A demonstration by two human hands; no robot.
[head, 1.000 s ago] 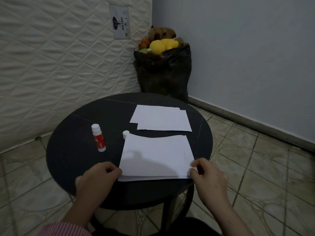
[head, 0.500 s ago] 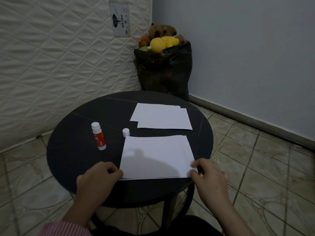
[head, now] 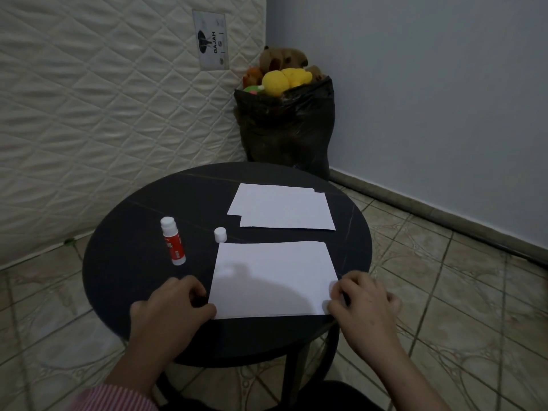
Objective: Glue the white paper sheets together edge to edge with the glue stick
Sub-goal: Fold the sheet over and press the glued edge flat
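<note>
Left hand (head: 173, 308): fingers curled, thumb tip touching near-left corner of near white paper sheet (head: 274, 277); whether pinching or only pressing that corner cannot be told. Striped pink sleeve (head: 118, 398) visible at wrist. Right hand (head: 363, 304): fingers curled, tips gripping near-right corner of same sheet. Near sheet lying flat on near half of round black table (head: 133, 262), a thin second edge showing along its near side, so possibly two layers; not certain. Small white cap (head: 220, 234) standing just beside far-left corner of near sheet, apart from it or barely touching, cannot tell. White-and-red glue stick (head: 173, 245) lying on table left of cap, well apart from near sheet, white top pointing away, uncapped or capped not discernible. Two overlapping white paper sheets (head: 281, 207) flat on far half of table, slightly offset from each other, separated from near sheet by a strip of bare table. Beyond table: black plastic bag (head: 286, 132) filled with plush toys (head: 281, 77), in corner between quilted white mattress (head: 103, 99) and pale blue wall (head: 430, 99). Tiled floor (head: 459, 307) beneath.
</note>
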